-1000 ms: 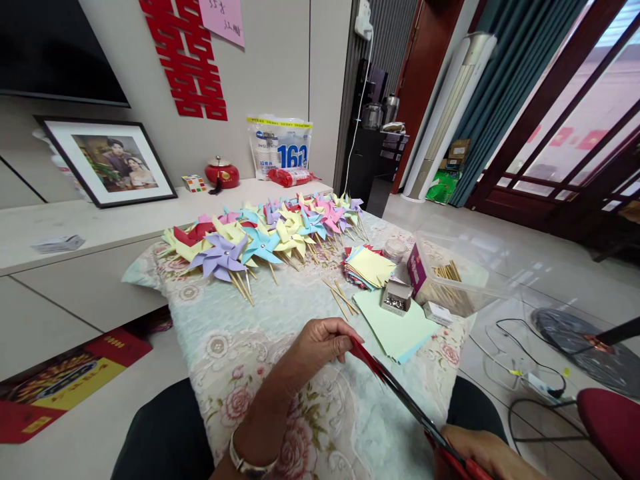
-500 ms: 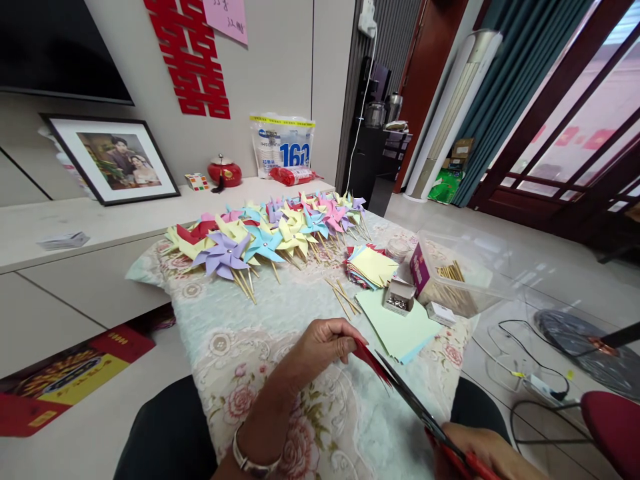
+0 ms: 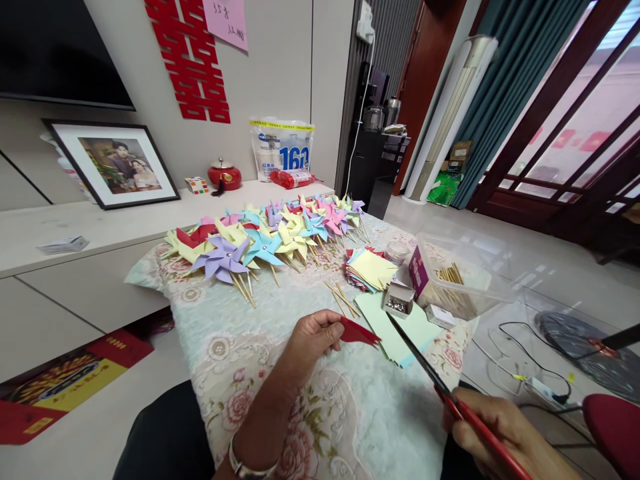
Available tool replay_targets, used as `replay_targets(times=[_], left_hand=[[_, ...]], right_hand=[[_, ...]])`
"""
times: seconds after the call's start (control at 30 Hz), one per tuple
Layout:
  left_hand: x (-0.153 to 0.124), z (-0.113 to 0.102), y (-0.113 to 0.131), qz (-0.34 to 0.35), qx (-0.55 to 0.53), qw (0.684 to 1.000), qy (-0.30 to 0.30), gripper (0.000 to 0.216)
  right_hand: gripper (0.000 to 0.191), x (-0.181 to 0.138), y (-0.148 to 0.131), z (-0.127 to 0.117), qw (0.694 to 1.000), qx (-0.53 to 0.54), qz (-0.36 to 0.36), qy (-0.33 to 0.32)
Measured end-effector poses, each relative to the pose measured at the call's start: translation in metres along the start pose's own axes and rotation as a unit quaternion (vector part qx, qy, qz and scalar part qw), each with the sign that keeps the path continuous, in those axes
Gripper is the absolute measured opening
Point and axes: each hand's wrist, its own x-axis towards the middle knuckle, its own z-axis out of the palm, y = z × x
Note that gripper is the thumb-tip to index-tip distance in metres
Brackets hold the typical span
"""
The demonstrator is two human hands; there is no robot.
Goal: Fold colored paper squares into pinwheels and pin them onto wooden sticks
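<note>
Between the thumb and fingers of my left hand [image 3: 316, 337] is a folded piece of red paper [image 3: 361, 332], its pointed end toward the right. My right hand [image 3: 495, 427] grips a pair of scissors [image 3: 423, 360] by the red handles. The dark blades look closed, point up and left, and are apart from the red paper. Under the blade tips lie light green paper sheets [image 3: 375, 313] and an open small box of metal fasteners [image 3: 399, 300]. A stack of cut coloured paper squares [image 3: 370, 269] sits just behind.
Finished paper pinwheels [image 3: 270, 243] on sticks cover the table's far left. Loose sticks [image 3: 343, 298] lie mid-table. At the right are a clear plastic bin [image 3: 450, 283] with sticks and a small white box [image 3: 441, 315]. A floral cloth [image 3: 240, 373] covers the table.
My right hand has drawn the scissors away from the red paper, up and to the right, and the blades have closed. My left hand has moved slightly left with the paper.
</note>
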Motion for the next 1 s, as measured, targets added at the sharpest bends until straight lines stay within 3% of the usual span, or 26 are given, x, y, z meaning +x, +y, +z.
replay_targets(times=[0.13,0.23,0.4,0.6,0.7,0.77,0.83,1.0], left_hand=[[0.002,-0.002,-0.001,0.011,-0.057,0.995,0.086,0.036],[0.003,-0.004,0.0,0.02,-0.062,0.991,0.115,0.033],[0.007,-0.006,0.0,0.021,-0.054,0.984,0.167,0.034],[0.007,-0.001,0.003,0.029,-0.045,0.978,0.204,0.033],[0.006,0.001,0.005,0.034,-0.047,0.977,0.204,0.032],[0.006,0.001,0.005,0.041,-0.054,0.976,0.207,0.034],[0.006,-0.001,0.004,0.047,-0.062,0.976,0.206,0.035],[0.007,-0.005,-0.001,0.058,-0.082,0.977,0.19,0.037]], right_hand=[[0.034,0.028,0.006,-0.006,0.966,-0.233,-0.01,0.116],[0.021,0.051,0.007,-0.008,0.921,-0.366,0.003,0.135],[0.018,0.075,0.0,-0.006,0.889,-0.439,0.02,0.133],[0.012,0.075,-0.017,-0.006,0.861,-0.482,0.062,0.151],[0.012,0.08,-0.046,-0.006,0.883,-0.441,-0.011,0.159],[0.016,0.092,-0.068,-0.001,0.925,-0.334,-0.126,0.133],[0.02,0.109,-0.087,0.009,0.954,-0.205,-0.187,0.111],[0.033,0.158,-0.098,0.044,0.974,-0.007,-0.211,0.086]])
